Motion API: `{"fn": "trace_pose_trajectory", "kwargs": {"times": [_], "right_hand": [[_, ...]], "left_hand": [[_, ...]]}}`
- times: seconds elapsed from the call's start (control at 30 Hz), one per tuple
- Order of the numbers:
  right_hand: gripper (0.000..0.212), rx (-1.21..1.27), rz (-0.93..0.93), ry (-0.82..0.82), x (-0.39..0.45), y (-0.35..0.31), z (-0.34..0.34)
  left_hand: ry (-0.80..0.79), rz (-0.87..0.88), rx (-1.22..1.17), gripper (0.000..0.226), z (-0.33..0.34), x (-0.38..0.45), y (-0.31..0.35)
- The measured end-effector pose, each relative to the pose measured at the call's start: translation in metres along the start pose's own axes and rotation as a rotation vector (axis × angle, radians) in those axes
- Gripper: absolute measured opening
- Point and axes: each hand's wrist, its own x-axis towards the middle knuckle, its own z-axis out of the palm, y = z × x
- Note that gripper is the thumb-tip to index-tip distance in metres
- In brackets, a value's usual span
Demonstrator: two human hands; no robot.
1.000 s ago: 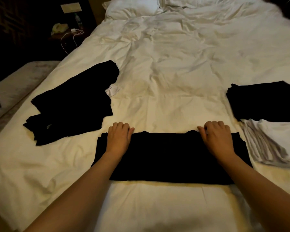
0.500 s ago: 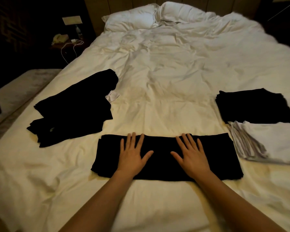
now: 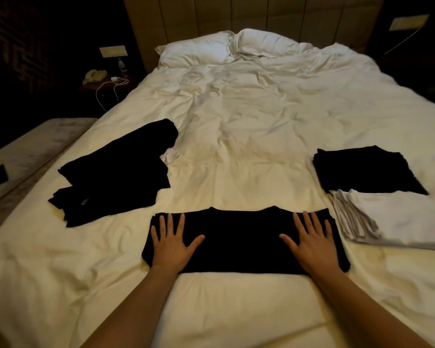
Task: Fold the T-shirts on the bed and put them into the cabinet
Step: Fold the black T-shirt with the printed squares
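The left hand (image 3: 172,243) lies flat, fingers straight and spread, palm down on the left end of the black T-shirt (image 3: 244,241). The right hand (image 3: 312,243) lies the same way on the right end, fingers splayed and pressing; neither hand curls round or pinches the cloth.

The T-shirt is already a long, narrow band on the bed (image 3: 236,121), near its foot. Its long axis runs left to right across the person, so each hand sits near one short end with a bare stretch of cloth between them. That layout is what the next fold likely turns on: one end has to come over along this axis toward the other, and either hand is equally near its own end.

Just beside the right end, close to the right hand, lies a folded white stack (image 3: 399,219), and beyond it a folded black stack (image 3: 362,169); the finished shirt probably joins these, which favours the right hand for the carry. Left of the band, apart from it, a loose heap of black shirts (image 3: 116,172) waits unfolded. The cabinet is not in view.
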Motion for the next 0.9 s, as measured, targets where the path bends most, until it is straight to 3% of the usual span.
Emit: {"fn": "trace_pose_trajectory", "kwargs": {"times": [0.17,0.3,0.37,0.47,0.67,0.77,0.9], "right_hand": [[0.086,0.045,-0.077,0.052,-0.005,0.002,0.003],[0.054,0.280,-0.110,0.439,-0.028,0.000,0.011],[0.042,0.344,-0.027,0.580,-0.035,0.003,0.013],[0.046,0.395,0.177,0.568,-0.043,0.015,0.011],[0.068,0.621,0.445,0.366,-0.043,0.037,0.001],[0.056,0.650,0.510,0.346,-0.041,0.044,-0.004],[0.033,0.597,0.407,0.504,-0.039,0.043,-0.001]], "left_hand": [[0.002,0.045,0.114,0.113,-0.007,0.000,0.006],[0.092,0.283,0.095,0.083,-0.002,-0.010,0.024],[0.070,0.406,0.055,0.082,0.000,-0.019,0.047],[-0.028,0.496,0.050,0.089,-0.004,-0.031,0.088],[-0.110,0.647,0.021,0.083,0.005,-0.046,0.167],[-0.141,0.691,-0.039,0.078,0.003,-0.052,0.205],[-0.190,0.670,-0.325,0.070,-0.001,-0.057,0.248]]}}
